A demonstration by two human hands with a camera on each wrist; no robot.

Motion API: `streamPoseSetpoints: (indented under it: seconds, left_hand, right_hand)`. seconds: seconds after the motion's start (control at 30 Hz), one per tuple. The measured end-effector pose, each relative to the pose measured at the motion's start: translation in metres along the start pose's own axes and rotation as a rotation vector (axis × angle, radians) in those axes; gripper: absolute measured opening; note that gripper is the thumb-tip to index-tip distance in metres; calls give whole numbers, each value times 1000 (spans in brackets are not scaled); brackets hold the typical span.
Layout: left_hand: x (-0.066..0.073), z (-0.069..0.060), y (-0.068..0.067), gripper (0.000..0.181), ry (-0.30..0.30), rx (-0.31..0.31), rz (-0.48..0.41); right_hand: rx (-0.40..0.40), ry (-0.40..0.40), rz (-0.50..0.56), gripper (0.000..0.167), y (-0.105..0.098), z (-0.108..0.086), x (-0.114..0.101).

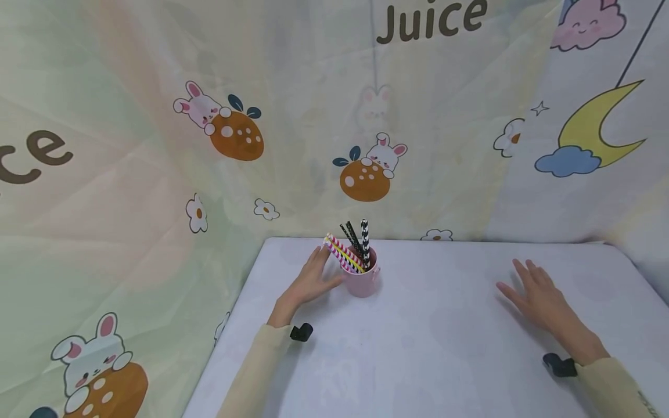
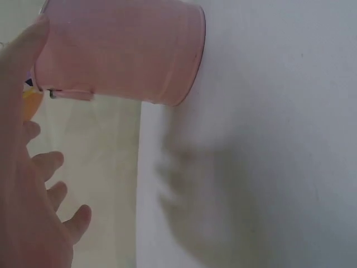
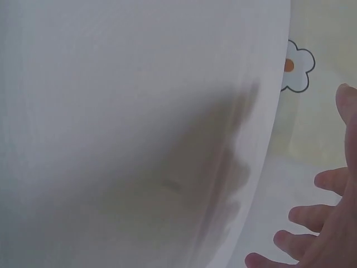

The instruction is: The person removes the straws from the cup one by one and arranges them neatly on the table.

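A small pink bucket [image 1: 362, 285] stands upright near the back of the white table, with several patterned straws [image 1: 345, 253] leaning out of it, some pink-and-white striped, some black-and-white. My left hand [image 1: 308, 280] is just left of the bucket, fingers spread and thumb pointing at its side. In the left wrist view the pink bucket [image 2: 122, 50] fills the top, and the thumb of the left hand [image 2: 28, 195] overlaps its rim; whether it touches I cannot tell. Well to the right, my right hand [image 1: 540, 299] hovers over the table with spread fingers, holding nothing.
The white table [image 1: 418, 348] runs back to a printed cloth backdrop [image 1: 303, 180] with rabbits, flowers and a moon. Black wrist cameras [image 1: 301, 332] sit at both cuffs. In the right wrist view, the hand's shadow lies on the tabletop [image 3: 111, 84].
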State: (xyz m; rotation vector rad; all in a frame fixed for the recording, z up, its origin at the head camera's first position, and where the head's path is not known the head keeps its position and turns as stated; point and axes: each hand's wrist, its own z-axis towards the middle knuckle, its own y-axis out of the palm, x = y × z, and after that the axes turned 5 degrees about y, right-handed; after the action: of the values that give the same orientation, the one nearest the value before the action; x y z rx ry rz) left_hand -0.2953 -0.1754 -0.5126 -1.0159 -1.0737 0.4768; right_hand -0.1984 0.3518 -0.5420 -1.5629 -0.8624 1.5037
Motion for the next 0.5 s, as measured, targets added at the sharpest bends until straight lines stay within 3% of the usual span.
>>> streamPoseSetpoints:
  seconds: [0.27, 0.5]
  left_hand:
    - [10, 11, 6, 105, 70, 3, -98]
    - [15, 14, 9, 102, 47, 1, -184]
  right_hand:
    - [-39, 1, 14, 93, 3, 1, -16]
    - [-49, -6, 13, 96, 8, 3, -31]
